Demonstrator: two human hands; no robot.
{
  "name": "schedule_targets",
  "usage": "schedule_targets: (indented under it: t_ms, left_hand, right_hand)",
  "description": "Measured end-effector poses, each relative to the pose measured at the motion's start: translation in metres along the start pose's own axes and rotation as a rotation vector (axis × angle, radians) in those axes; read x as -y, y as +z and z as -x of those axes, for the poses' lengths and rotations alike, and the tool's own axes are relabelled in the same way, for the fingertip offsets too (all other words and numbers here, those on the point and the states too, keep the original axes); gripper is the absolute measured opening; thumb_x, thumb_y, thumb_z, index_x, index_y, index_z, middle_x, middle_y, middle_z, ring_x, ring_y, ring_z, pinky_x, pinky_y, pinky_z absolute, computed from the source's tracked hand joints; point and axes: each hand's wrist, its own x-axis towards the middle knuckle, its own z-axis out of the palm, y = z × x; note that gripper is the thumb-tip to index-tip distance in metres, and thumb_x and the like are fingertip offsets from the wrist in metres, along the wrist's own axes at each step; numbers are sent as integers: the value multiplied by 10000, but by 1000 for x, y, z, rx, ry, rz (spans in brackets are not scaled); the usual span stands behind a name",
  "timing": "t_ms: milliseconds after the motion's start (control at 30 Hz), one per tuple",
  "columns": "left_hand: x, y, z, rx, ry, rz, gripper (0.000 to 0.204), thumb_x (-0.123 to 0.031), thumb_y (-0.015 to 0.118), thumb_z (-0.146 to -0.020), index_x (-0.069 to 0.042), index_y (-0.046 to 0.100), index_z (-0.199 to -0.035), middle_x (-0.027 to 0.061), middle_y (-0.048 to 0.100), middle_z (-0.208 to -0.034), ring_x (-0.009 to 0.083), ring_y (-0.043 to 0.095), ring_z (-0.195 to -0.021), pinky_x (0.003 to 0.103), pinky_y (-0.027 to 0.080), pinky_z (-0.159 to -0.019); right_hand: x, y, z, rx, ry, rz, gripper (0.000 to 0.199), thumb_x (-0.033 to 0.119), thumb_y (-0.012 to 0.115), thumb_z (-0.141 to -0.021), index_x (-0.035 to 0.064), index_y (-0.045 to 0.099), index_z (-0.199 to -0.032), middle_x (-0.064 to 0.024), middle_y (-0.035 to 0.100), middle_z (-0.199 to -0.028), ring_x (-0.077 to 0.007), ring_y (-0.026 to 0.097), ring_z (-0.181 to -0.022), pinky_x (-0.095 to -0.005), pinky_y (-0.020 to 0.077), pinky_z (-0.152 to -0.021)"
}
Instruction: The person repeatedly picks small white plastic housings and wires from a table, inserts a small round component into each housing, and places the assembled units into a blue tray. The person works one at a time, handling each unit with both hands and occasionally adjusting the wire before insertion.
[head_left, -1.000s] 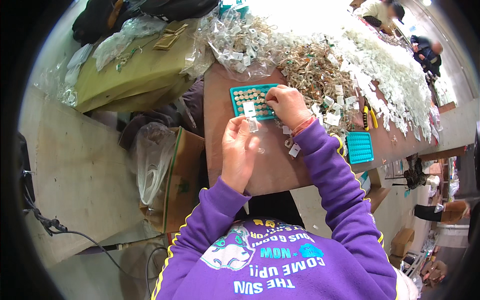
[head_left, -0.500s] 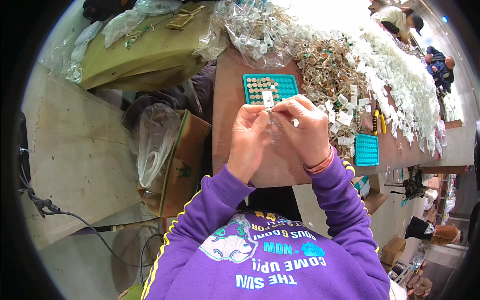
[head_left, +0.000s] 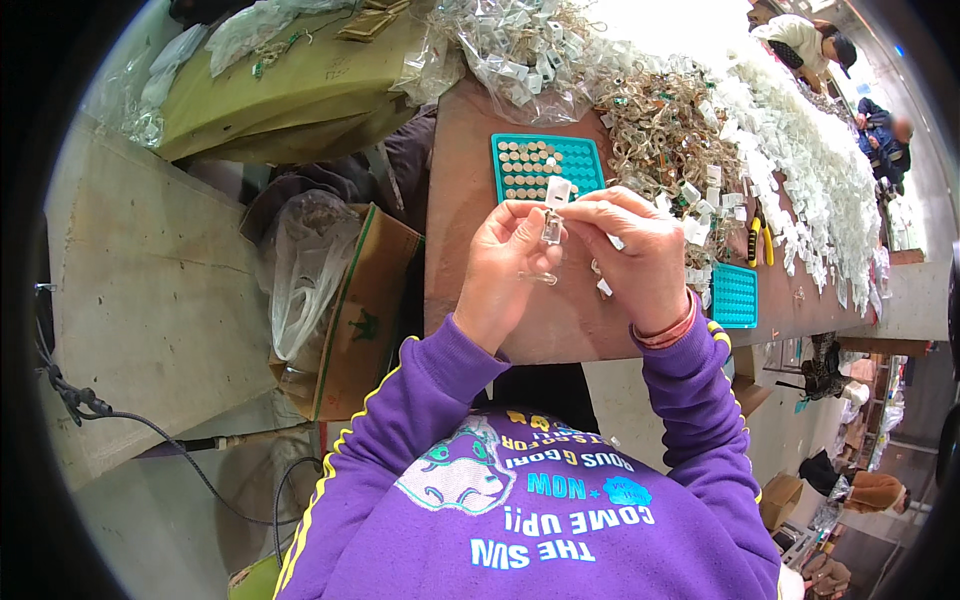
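My left hand (head_left: 500, 265) pinches a small clear glass bottle (head_left: 552, 229) between thumb and fingers. A white tag (head_left: 558, 190) stands up at the bottle's top. My right hand (head_left: 640, 250) is closed with thumb and forefinger at the neck, just under the tag; what exactly those fingertips grip is too small to make out. Another clear glass piece (head_left: 539, 278) juts from under my left fingers. Just beyond my hands lies a teal tray (head_left: 494, 160), partly filled with rows of round tan pieces (head_left: 513, 181).
A heap of corded, tagged pieces (head_left: 665, 135) covers the table's right side, and a white pile (head_left: 800, 170) stretches beyond it. Yellow-and-black pliers (head_left: 760, 240) and a second teal tray (head_left: 735, 297) lie at right. A cardboard box (head_left: 355, 330) stands left. Two people work far right.
The white tag has shifted right and tilted, and the bottle shows more clearly between my hands. My right hand has moved slightly to the right.
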Motion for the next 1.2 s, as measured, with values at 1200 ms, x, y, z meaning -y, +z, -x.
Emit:
schedule_targets:
  t_ms: [1200]
  left_hand:
    - [0, -6, -2, 36, -17, -9, 187, -161, 606, -959, -42, 560, -1096, 100, 653, -986, 136, 653, -823, 223, 558, -720]
  right_hand:
    - [-22, 9, 1, -90, 100, -53, 131, 35, 731, -747, 63, 711, -873, -74, 674, -797, -204, 669, -703, -289, 530, -610]
